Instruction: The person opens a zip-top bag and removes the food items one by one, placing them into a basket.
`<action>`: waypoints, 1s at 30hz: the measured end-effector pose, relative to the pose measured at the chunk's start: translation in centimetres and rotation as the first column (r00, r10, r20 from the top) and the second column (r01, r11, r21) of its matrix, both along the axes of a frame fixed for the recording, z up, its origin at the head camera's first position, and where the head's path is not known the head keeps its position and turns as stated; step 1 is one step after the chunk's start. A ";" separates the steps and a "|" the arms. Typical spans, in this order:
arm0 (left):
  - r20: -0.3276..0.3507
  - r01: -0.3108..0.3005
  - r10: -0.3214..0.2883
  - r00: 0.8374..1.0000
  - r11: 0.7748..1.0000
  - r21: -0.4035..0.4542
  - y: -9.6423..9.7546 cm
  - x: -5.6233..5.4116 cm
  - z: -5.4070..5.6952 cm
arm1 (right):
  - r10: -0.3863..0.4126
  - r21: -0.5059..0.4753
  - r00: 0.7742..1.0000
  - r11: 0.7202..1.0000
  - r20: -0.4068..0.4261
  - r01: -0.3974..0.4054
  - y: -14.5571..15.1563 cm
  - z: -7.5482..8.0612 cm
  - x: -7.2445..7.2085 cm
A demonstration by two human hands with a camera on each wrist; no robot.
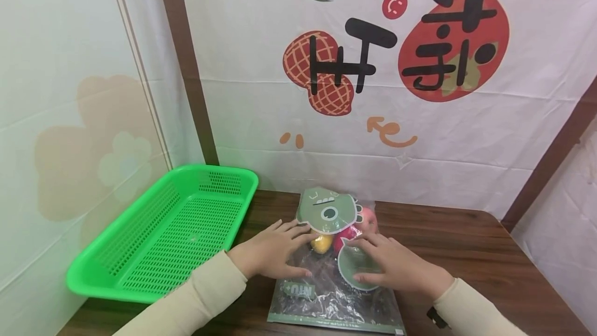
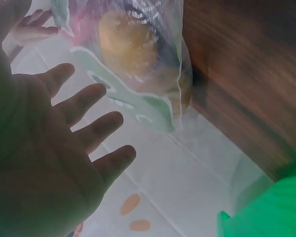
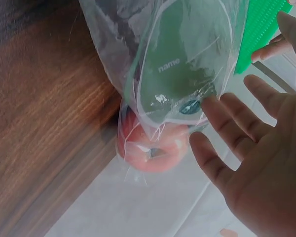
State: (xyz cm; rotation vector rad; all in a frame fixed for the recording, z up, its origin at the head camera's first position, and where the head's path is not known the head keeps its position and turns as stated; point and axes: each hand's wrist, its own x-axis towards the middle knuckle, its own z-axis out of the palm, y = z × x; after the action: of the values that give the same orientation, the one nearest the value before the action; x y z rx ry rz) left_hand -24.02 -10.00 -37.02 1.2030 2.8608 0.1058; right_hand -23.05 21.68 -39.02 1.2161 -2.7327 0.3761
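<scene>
A clear plastic zip bag (image 1: pixel 326 294) with green cartoon prints lies on the wooden table, its strip edge toward me. Fruit fills its far end: a yellow fruit (image 1: pixel 322 243), a dark pink one (image 1: pixel 344 237) and a red apple-like fruit (image 3: pixel 155 148). My left hand (image 1: pixel 275 250) hovers at the bag's left side, fingers spread, holding nothing. On the other side my right hand (image 1: pixel 403 266) is over the bag's right edge, its fingers extended near the round green print (image 3: pixel 175 64). Whether the right fingertips touch the plastic, I cannot tell.
A green perforated plastic basket (image 1: pixel 224 250) stands at the left of the dark wooden table (image 1: pixel 443 227). Behind the table hangs a white printed cloth (image 1: pixel 252 92), with another cloth panel at the left. A small black object (image 1: pixel 436 318) is by the right wrist.
</scene>
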 end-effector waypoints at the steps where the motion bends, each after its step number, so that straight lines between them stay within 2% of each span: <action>1: 0.005 0.004 -0.004 1.000 1.000 -0.007 0.0 0.1 -0.1 | 0.007 -0.001 1.000 1.000 -0.004 -0.007 0.0 -0.1 0.1; 8: 0.036 0.028 -0.027 0.999 0.999 -0.039 0.1 0.8 -0.3 | 0.051 -0.004 0.997 0.999 -0.051 -0.051 0.0 -0.4 0.6; 14: 0.031 0.079 -0.077 0.997 0.996 -0.043 0.5 1.3 -0.1 | 0.068 -0.008 0.996 0.998 0.059 -0.067 0.2 -0.6 0.8; 21: 0.062 0.154 -0.152 0.987 0.988 -0.034 0.7 1.9 -0.2 | 0.133 -0.027 0.979 0.991 0.155 -0.130 0.2 -1.0 1.2; 24: 0.113 0.175 -0.171 0.979 0.984 -0.025 0.8 2.0 -0.4 | 0.170 -0.043 0.970 0.985 0.174 -0.165 0.1 -1.3 1.4; 30: 0.181 0.172 -0.157 0.971 0.983 -0.069 0.8 2.0 -1.2 | 0.203 -0.035 0.967 0.979 0.157 -0.200 0.0 -2.1 1.7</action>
State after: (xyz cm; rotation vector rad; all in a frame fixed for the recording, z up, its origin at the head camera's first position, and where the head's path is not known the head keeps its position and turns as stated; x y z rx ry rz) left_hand -22.01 -9.16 -38.18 1.3368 2.5782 0.0804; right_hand -21.33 21.72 -41.11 1.5274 -2.7340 0.5421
